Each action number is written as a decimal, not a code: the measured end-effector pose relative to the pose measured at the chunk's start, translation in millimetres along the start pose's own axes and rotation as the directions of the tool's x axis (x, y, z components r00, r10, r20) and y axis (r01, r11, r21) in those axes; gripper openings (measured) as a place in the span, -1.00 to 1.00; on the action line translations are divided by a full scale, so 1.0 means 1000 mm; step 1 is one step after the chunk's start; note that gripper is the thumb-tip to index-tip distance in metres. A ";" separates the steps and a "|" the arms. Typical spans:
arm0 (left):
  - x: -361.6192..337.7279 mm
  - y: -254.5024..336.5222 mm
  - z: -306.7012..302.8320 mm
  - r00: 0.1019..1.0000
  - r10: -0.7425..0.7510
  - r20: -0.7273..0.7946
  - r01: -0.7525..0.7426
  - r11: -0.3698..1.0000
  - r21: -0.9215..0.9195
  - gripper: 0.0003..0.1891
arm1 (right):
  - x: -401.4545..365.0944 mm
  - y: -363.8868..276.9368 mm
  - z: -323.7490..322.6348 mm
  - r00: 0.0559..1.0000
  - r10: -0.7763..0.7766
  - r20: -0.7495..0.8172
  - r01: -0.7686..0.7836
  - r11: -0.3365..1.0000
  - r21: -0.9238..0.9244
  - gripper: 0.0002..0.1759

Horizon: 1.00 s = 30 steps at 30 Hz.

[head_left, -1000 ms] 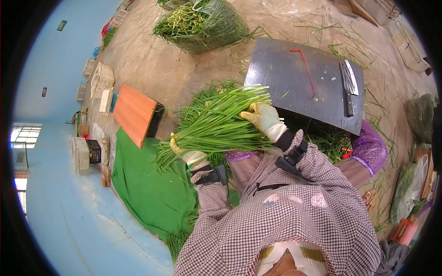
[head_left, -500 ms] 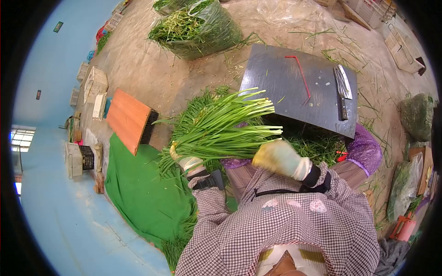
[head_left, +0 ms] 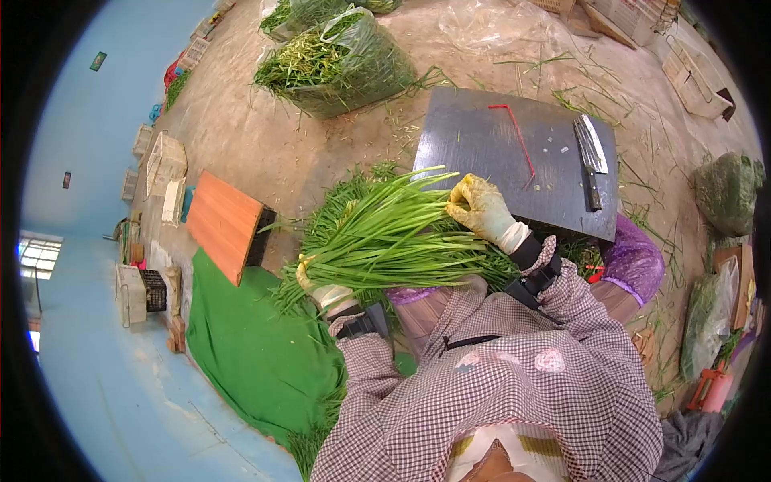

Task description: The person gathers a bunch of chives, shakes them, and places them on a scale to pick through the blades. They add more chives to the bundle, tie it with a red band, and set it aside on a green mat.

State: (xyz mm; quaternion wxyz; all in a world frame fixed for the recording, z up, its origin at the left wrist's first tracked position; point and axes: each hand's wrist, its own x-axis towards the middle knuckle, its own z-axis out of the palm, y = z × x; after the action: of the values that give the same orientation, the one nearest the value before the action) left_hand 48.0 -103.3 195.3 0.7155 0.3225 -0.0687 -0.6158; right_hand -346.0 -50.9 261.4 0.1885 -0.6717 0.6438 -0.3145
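A loose bunch of garlic chives (head_left: 385, 241) lies across my lap, its pale stem ends toward the right. My left hand (head_left: 313, 285), in a stained glove, is closed around the bunch's leafy left end. At the opposite end my right hand (head_left: 480, 209), gloved in yellow and white, has its fingers closed on the pale stem ends. Just beyond it is a dark board (head_left: 474, 128) bearing a red strip (head_left: 520, 145) and a knife with a black handle (head_left: 593, 181). More chives (head_left: 341, 205) are heaped behind the bunch.
A plastic bag of greens (head_left: 345, 72) stands on the floor ahead. To the left are an orange-topped board (head_left: 223, 221) and a green cloth (head_left: 249, 345). White baskets (head_left: 166, 157) line the wall. Bagged greens (head_left: 727, 197) and a pink container (head_left: 711, 390) are at the right.
My right hand has moved up and forward from near my lap to the stem ends and closed on them. The left hand keeps its grip.
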 end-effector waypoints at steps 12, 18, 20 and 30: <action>0.010 0.008 -0.015 0.977 -0.140 0.160 0.152 0.986 -0.066 -0.75 | -0.097 0.082 -0.020 0.852 0.425 0.305 -0.142 0.750 -0.646 -0.72; 0.034 0.004 -0.035 0.961 -0.181 0.210 0.198 0.978 -0.060 -0.74 | -0.065 0.062 -0.034 0.981 0.195 -0.008 -0.195 0.980 -0.049 -0.54; 0.030 0.002 -0.023 0.952 -0.191 0.241 0.222 0.969 -0.108 -0.74 | -0.029 0.049 -0.013 0.975 0.056 -0.217 -0.014 0.982 0.191 -0.47; 0.013 0.005 0.000 0.927 -0.173 0.334 0.198 0.979 -0.043 -0.72 | -0.050 0.101 0.010 0.978 0.203 0.049 -0.209 0.954 0.214 -0.73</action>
State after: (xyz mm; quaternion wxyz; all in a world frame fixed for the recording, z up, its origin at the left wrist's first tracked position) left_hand 55.2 -114.8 194.3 0.6443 0.1931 -0.1326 -0.7281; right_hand -413.5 -13.3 178.8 0.3012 -0.5804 0.6693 -0.3528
